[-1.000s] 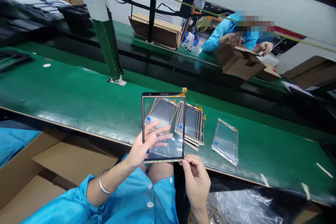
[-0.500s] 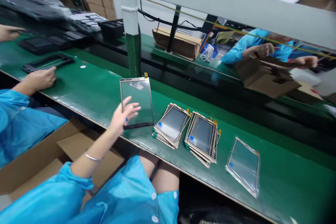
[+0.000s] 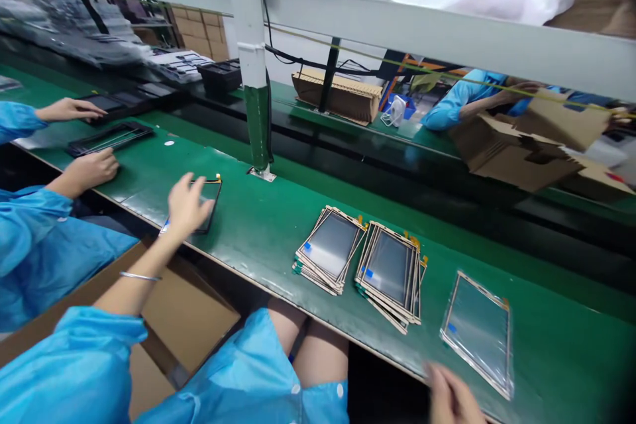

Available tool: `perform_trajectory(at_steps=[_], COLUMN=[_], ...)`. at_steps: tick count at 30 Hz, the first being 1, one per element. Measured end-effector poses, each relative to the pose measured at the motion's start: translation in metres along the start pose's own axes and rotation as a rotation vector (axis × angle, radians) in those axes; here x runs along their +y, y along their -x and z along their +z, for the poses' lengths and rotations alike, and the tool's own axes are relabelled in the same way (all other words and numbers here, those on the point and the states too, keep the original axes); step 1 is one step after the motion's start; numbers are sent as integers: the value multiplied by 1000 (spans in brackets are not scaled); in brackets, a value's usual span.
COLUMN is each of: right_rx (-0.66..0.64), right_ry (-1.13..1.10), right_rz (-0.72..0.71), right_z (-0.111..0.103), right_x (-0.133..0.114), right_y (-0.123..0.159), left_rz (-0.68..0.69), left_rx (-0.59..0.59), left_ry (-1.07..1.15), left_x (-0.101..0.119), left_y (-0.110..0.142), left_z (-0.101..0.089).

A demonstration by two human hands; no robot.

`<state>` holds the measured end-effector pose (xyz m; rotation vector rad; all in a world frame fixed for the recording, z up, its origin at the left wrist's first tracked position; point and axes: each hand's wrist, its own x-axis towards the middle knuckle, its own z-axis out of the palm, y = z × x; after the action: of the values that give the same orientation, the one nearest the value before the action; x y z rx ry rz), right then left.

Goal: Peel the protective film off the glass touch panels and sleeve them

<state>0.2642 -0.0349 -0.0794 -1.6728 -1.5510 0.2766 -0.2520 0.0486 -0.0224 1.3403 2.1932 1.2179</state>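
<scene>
My left hand [image 3: 187,207], with a bangle on its wrist, is over a dark-framed touch panel [image 3: 211,202] on the green bench. Its fingers are spread and cover much of the panel; an orange connector tab shows at the panel's far corner. At the bottom edge my right hand [image 3: 454,397] is slightly blurred and partly out of view, with fingers apart and nothing visible in them. Nearest to it lies a single touch panel [image 3: 477,331] in clear film. Two stacks of similar panels, a left stack [image 3: 332,245] and a right stack [image 3: 390,265], lie between my hands.
A co-worker's hands [image 3: 92,169] are at a black frame [image 3: 112,138] on the left. An open cardboard box [image 3: 193,311] stands below the bench edge. A post [image 3: 256,112] rises from the bench. Across the line another person handles a carton [image 3: 517,152].
My left hand has moved left with the panel, which has gone from tilted up to lying low on the bench. My right hand has come into view at the bottom.
</scene>
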Motion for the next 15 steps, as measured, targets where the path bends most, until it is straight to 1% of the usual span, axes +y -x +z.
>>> perform_trajectory(at_steps=[1,2,3,4,5,6,7,8,10,13,15], right_rx=[-62,-132,-215,-244,-239,-230,-218,-209,-202,-219,-259], right_ry=[-49,-93,-138,-114,-83,-44,-7,21,53,40,14], right_rz=[-77,-160,-248,-275,-289,-283,-271,-258,-231,-200,-175], right_z=[13,31,52,74,95,113,128,140,153,158,157], right_x=[-8,-18,-28,-38,-46,-52,-55,-57,-55,-51,-49], right_y=[-5,-11,-18,-25,-30,-34,-36,-35,-29,-19,-16], left_rz=[90,173,225,260,283,293,295,289,264,223,202], left_rx=[-85,-198,-275,-337,-390,-427,-454,-472,-489,-502,-521], left_ry=[-9,-10,-2,6,13,21,29,38,61,125,195], left_x=[12,23,34,44,53,59,64,67,71,75,81], left_y=[9,21,34,47,60,72,82,90,102,109,108], left_z=[25,52,79,105,128,147,160,169,175,166,159])
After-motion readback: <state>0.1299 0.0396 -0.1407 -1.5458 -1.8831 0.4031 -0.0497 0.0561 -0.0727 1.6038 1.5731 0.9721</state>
